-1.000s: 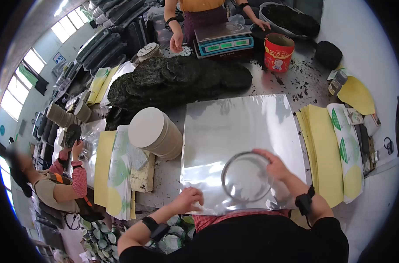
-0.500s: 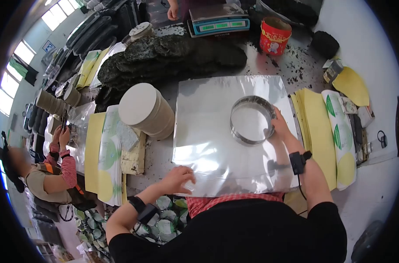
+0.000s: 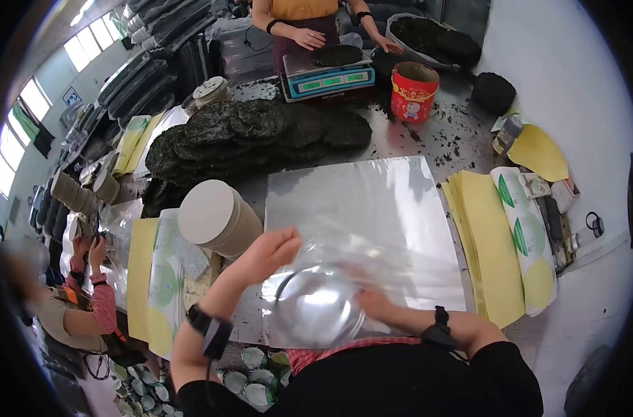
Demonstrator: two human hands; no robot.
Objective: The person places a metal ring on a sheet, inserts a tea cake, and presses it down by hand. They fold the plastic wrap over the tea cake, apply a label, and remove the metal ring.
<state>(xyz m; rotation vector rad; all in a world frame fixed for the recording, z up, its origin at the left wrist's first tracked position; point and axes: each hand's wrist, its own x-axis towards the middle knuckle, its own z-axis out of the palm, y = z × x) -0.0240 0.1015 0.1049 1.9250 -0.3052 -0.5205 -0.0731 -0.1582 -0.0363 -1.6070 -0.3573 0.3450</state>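
My left hand [image 3: 280,246] is closed, raised above the shiny metal sheet [image 3: 372,191]. Blurred, see-through plastic film [image 3: 393,263] spreads to the right from its fingers. My right hand [image 3: 373,303], smeared by motion, is at the right side of a round metal ring [image 3: 278,306] and appears to grip it. The ring is over the near edge of the sheet, close to my body, and is blurred too. Left of the sheet stands a stack of pale round discs [image 3: 215,215].
A dark pile of flat round cakes [image 3: 261,132] lies behind the sheet. Farther back are a blue scale [image 3: 330,82], a red bucket [image 3: 414,94] and a co-worker's hands [image 3: 309,38]. Yellow paper sheets [image 3: 487,243] lie right. Another person [image 3: 87,306] works at left.
The ring and my right hand have moved left and toward my body. My left hand has risen and closed. My view has tilted up, showing more of the co-worker at the scale.
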